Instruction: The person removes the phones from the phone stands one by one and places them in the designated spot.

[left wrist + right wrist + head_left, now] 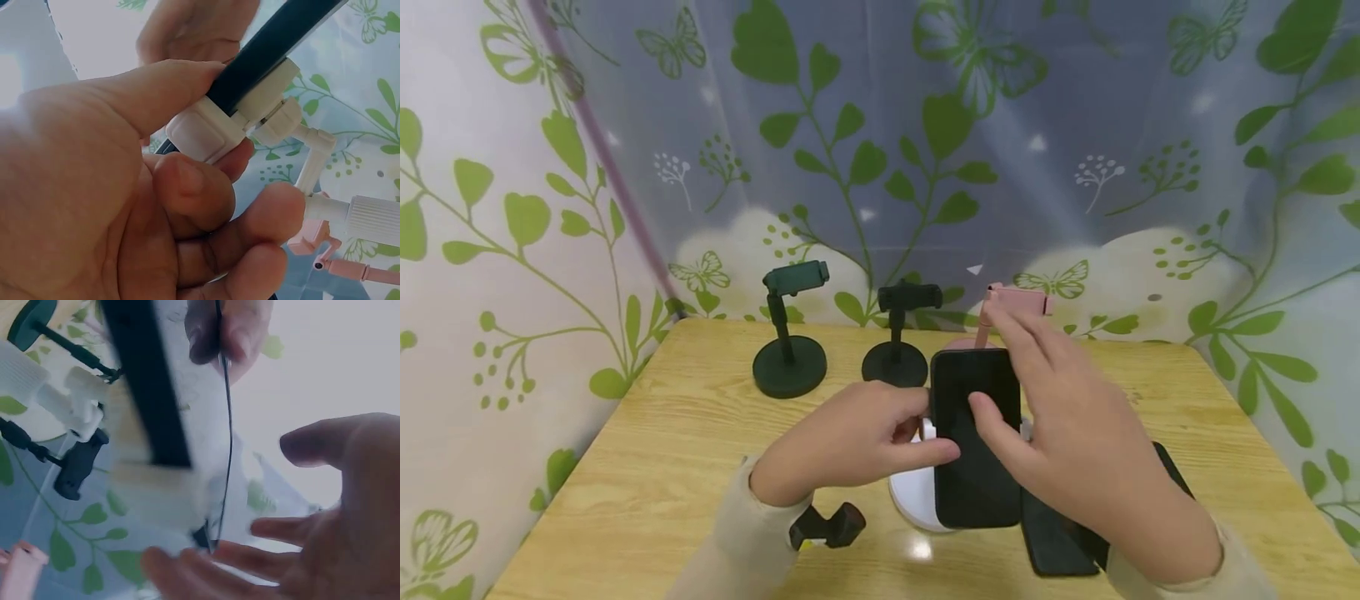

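Observation:
A black smartphone (976, 483) stands upright in the clamp of a white phone stand (917, 500). My left hand (865, 433) pinches the clamp's left end, thumb along the phone's edge and fingers curled behind. Close up in the left wrist view, the white clamp block (203, 134) sits between thumb and fingers. On the other side, my right hand (1075, 425) has its fingers spread, its thumb over the screen. In the right wrist view that thumb is apart from the phone (150, 381), which is blurred, and other right fingers are near the clamp's lower end (159, 494).
Green (790, 367), black (895, 363) and pink phone stands (1018, 300) stand along the back of the wooden table (677, 450). More black phones (1060, 542) lie at the right, partly under my right arm. A leaf-patterned curtain (880, 125) hangs behind.

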A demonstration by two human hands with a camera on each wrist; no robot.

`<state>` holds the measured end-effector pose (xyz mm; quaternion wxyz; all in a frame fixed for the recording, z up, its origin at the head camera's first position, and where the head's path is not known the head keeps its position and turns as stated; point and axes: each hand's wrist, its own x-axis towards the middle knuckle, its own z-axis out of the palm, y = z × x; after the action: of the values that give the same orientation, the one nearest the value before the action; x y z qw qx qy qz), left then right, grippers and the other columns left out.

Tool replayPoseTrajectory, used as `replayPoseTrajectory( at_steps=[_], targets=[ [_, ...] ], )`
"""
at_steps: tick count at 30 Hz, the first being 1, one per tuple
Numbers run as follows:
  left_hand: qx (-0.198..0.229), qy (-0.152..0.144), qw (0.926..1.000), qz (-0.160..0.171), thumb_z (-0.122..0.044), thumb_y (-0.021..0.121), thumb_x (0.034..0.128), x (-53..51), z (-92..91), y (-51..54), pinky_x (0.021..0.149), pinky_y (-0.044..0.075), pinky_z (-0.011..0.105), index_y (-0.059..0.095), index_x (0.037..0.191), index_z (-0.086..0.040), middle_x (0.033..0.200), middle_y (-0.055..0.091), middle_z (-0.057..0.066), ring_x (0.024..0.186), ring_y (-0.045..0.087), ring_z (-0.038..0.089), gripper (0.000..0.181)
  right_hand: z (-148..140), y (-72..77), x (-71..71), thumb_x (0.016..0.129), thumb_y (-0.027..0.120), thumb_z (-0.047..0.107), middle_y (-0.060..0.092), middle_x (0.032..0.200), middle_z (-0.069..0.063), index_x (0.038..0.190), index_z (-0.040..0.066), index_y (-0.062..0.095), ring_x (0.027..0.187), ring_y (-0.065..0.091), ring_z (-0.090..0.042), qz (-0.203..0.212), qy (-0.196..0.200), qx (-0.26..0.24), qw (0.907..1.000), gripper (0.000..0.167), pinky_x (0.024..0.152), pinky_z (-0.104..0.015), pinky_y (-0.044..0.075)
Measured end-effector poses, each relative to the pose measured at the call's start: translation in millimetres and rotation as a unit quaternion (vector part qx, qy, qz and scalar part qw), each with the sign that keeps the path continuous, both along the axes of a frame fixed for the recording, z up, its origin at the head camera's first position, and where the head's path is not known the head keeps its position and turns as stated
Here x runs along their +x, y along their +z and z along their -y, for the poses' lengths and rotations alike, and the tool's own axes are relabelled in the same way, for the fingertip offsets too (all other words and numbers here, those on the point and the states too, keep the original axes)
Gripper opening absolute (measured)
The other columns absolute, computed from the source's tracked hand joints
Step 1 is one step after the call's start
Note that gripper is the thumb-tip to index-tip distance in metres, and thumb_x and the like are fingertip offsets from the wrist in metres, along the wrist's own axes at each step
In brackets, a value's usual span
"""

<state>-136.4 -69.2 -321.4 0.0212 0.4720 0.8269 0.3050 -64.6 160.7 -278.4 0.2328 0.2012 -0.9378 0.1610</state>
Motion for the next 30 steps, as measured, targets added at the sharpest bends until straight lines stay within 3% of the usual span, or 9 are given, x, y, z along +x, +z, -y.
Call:
replayPoseTrajectory(
  at_steps=[3,6,9,11,15,17,23,27,30],
  targets=[
    [-0.001,-0.001,1.0000,-0.004,-0.042,0.068,0.1003,0.7,-1.1,0.4,0.053,0.039,0.021,0.059,0.088,-0.022,0.062,0.045,-0.012,0.052,0.042,0.002,0.025,15.2,6.4,-3.2,0.103,0.059,0.042,0.044,0.158,-0.011,0.162,0.017,0.033,0.132,0.054,-0.037,0.015,-0.009,0.069,0.9975,0.069,0.053,-0.036,0.049],
    [-0.008,0.009,0.9999,0.000,-0.044,0.068,0.1002,2.1,-2.0,1.2,0.055,0.040,0.022,0.063,0.094,-0.025,0.061,0.046,-0.012,0.052,0.043,0.003,0.021,26.1,8.9,-6.6,0.105,0.057,0.045,0.051,0.150,-0.013,0.156,0.012,0.044,0.123,0.059,-0.037,0.019,-0.008,0.116,0.9930,0.062,0.047,-0.030,0.043],
    [-0.014,0.018,0.9997,0.010,-0.047,0.067,0.1000,3.2,-3.5,1.6,0.053,0.038,0.023,0.064,0.088,-0.027,0.057,0.042,-0.011,0.049,0.040,0.005,0.024,30.5,6.5,-11.0,0.104,0.060,0.041,0.063,0.121,-0.011,0.137,0.006,0.059,0.095,0.062,-0.028,-0.028,0.007,0.153,0.9878,0.047,0.046,-0.027,0.039],
    [-0.014,0.020,0.9996,0.014,-0.047,0.068,0.0993,3.2,-4.6,1.5,0.052,0.036,0.023,0.062,0.082,-0.027,0.056,0.040,-0.011,0.048,0.038,0.005,0.028,30.5,4.3,-14.5,0.103,0.061,0.037,0.062,0.102,-0.008,0.122,0.006,0.063,0.079,0.055,-0.023,-0.057,0.015,0.169,0.9838,0.037,0.045,-0.025,0.036],
    [-0.011,0.013,0.9995,0.025,-0.046,0.072,0.0967,2.5,-5.5,0.7,0.052,0.036,0.022,0.065,0.086,-0.026,0.057,0.041,-0.012,0.048,0.038,0.005,0.023,27.5,0.6,-22.0,0.099,0.063,0.032,0.050,0.082,-0.003,0.099,0.008,0.058,0.066,0.041,-0.017,-0.094,0.045,0.178,0.9784,0.024,0.046,-0.024,0.032],
    [-0.010,0.007,0.9993,0.034,-0.045,0.075,0.0949,2.0,-5.5,0.5,0.053,0.036,0.022,0.066,0.091,-0.026,0.058,0.042,-0.011,0.049,0.039,0.005,0.021,25.5,-0.4,-24.9,0.096,0.065,0.031,0.046,0.079,-0.001,0.095,0.009,0.056,0.065,0.038,-0.016,-0.099,0.056,0.178,0.9773,0.024,0.048,-0.025,0.032],
    [0.001,-0.006,0.9979,0.064,-0.044,0.077,0.0928,-2.0,-4.3,-1.6,0.053,0.035,0.022,0.061,0.086,-0.023,0.059,0.042,-0.010,0.049,0.038,0.005,0.028,22.5,-4.3,-29.4,0.091,0.067,0.036,0.044,0.078,0.002,0.094,0.012,0.056,0.063,0.037,-0.014,-0.104,0.062,0.172,0.9777,0.026,0.048,-0.025,0.031],
    [0.033,-0.032,0.9919,0.119,-0.038,0.079,0.0930,-9.5,-2.7,-6.8,0.053,0.036,0.022,0.064,0.088,-0.022,0.058,0.042,-0.009,0.048,0.037,0.006,0.022,24.1,-10.0,-33.6,0.090,0.067,0.037,0.047,0.077,0.001,0.091,0.012,0.057,0.062,0.039,-0.014,-0.127,0.056,0.148,0.9792,0.027,0.046,-0.025,0.031],
    [0.084,-0.067,0.9748,0.195,-0.028,0.078,0.0947,-16.9,-2.2,-17.1,0.055,0.039,0.023,0.066,0.099,-0.018,0.062,0.049,-0.006,0.052,0.042,0.008,0.017,26.9,-16.0,-38.4,0.089,0.065,0.034,0.047,0.075,0.001,0.089,0.012,0.057,0.060,0.039,-0.014,-0.144,0.054,0.123,0.9805,0.023,0.046,-0.026,0.031]
  ],
)
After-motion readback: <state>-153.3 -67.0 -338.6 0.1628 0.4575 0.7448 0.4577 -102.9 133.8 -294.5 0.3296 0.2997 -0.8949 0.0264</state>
